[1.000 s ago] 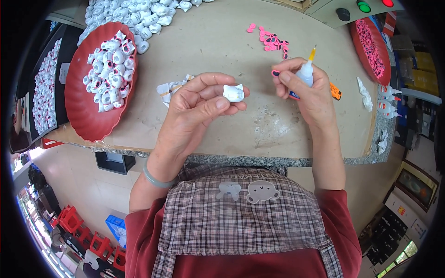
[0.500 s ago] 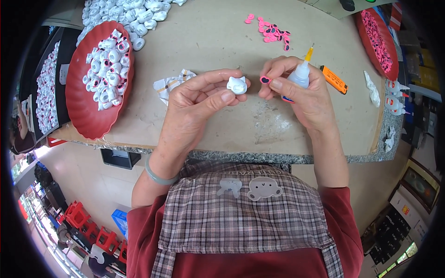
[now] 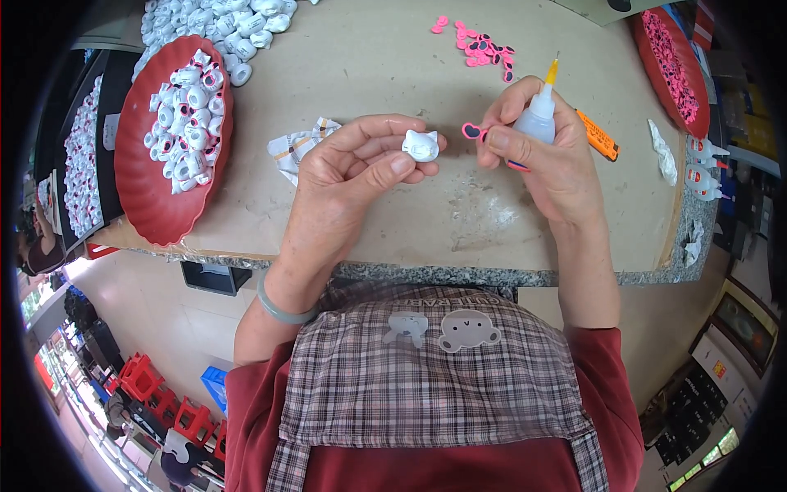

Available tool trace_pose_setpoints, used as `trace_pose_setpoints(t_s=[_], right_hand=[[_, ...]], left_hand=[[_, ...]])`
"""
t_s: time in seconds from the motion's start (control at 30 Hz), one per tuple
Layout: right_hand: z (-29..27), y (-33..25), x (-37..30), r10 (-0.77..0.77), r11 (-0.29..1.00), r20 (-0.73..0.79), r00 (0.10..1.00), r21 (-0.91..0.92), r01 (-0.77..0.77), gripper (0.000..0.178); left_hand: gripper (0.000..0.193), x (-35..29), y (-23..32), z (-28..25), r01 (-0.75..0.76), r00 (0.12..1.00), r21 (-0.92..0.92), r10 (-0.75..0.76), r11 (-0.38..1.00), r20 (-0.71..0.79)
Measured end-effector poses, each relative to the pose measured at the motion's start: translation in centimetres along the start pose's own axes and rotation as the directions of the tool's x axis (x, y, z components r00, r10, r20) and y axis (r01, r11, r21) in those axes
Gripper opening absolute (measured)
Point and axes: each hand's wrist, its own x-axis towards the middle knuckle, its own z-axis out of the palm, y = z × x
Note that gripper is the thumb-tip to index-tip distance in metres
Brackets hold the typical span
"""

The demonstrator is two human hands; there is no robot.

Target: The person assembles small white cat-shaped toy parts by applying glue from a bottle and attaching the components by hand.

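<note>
Between the thumb and fingers of my left hand (image 3: pixel 358 157) is a small white cat-head figure (image 3: pixel 421 147), its pointed ears up. My right hand (image 3: pixel 551 160) pinches tiny pink sunglasses (image 3: pixel 472 131) with dark lenses by one end, between thumb and forefinger. The same hand holds a translucent glue bottle (image 3: pixel 537 123) in its palm, its yellow tip pointing up and away. The sunglasses and the figure are apart, with a short gap between my hands. My fingers cover part of the bottle and the figure's lower side.
A red scalloped tray (image 3: pixel 176 217) with white figures wearing pink glasses stands left. Loose white figures (image 3: pixel 238 33) are heaped behind it. Pink glasses (image 3: pixel 484 51) lie at the back; another red tray (image 3: pixel 697 119) is far right. A checked cloth (image 3: pixel 287 152) and orange box (image 3: pixel 598 138) lie nearby.
My right hand has turned and shifted slightly right, so more of the pink sunglasses shows between its fingertips. The left hand with the cat figure has hardly moved.
</note>
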Motion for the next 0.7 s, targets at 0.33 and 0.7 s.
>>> trace_pose_setpoints(t_s=[0.33,0.7], right_hand=[[0.20,0.20,-0.06,0.067,0.998,-0.008,0.998,-0.013,-0.067,0.018],[0.91,0.18,-0.20,0.126,0.992,0.042,0.991,0.000,-0.126,0.018]], left_hand=[[0.029,-0.09,-0.03,0.19,0.005,1.000,-0.016,-0.006,1.000,-0.020],[0.030,-0.11,-0.11,0.39,0.004,1.000,0.068,-0.002,0.998,-0.022]])
